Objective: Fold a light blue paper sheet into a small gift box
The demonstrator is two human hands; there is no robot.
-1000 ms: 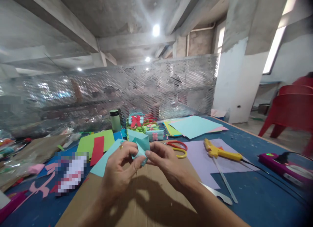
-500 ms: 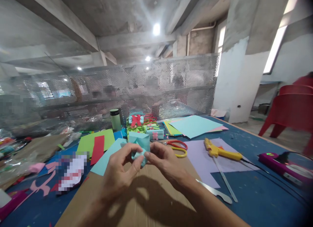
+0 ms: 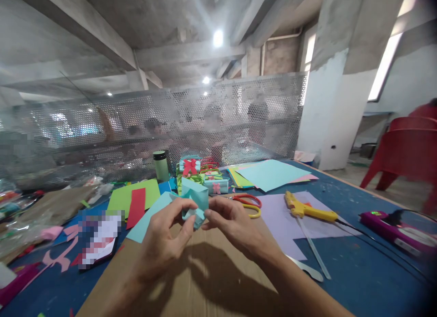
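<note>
A folded light-blue paper piece [image 3: 196,194], shaped like a small box with a raised flap, is held above the brown cardboard [image 3: 218,271]. My left hand [image 3: 170,233] pinches its near lower corner between thumb and fingers. On the other side, my right hand [image 3: 230,221] has its thumb and fingers closed on the right edge of the paper. Fingertips hide part of the folds. Just behind, small finished paper gift boxes [image 3: 189,167] with red and pink bows are stacked. Scissors [image 3: 251,205] with red and yellow handles lie right behind my right hand.
A yellow glue gun [image 3: 307,211] with its cord and a clear glue stick lies on lilac paper [image 3: 273,217] at right. A purple power strip [image 3: 389,233] is farther right. Coloured sheets, a phone [image 3: 99,244] and paper scraps lie left. A green bottle [image 3: 160,166] stands behind.
The light-blue paper has turned and tilted, so its raised flap now slants and the lower fold shows more. My right thumb has shifted slightly to the right edge.
</note>
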